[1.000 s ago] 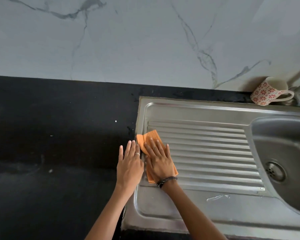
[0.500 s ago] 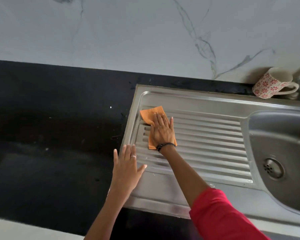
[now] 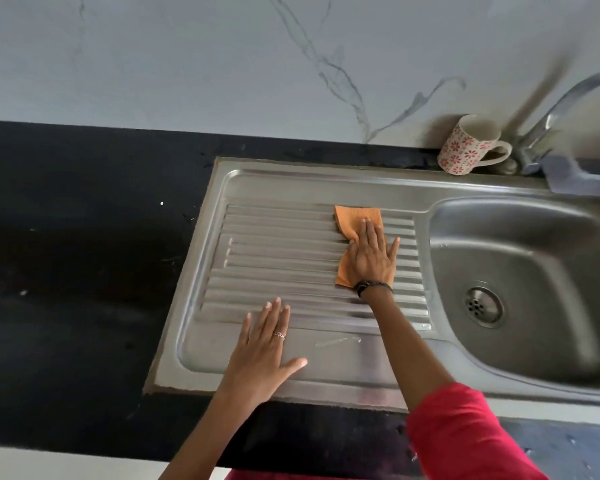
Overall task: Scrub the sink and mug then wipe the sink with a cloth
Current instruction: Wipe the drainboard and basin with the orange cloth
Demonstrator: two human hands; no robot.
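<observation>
Right hand (image 3: 373, 259) laid flat, fingers straight and spread, pressing an orange cloth (image 3: 355, 221) onto the ridged drainboard (image 3: 284, 268) of the steel sink (image 3: 520, 271), toward the ridges' right end and near the basin; cloth showing beyond the fingertips and along the hand's left side; dark band (image 3: 374, 287) round the wrist, red sleeve (image 3: 465, 431) further down the arm. Left hand (image 3: 264, 351) released, palm down with straight fingers, resting on the smooth front part of the drainboard, gripping nothing; ring (image 3: 279, 335) on one finger. Flowered mug (image 3: 468, 145) upright behind the sink's back rim, on the black counter (image 3: 84, 254) against the marble wall (image 3: 222, 64), handle turned toward the tap (image 3: 561, 112); drain (image 3: 484, 306) visible in the basin.
</observation>
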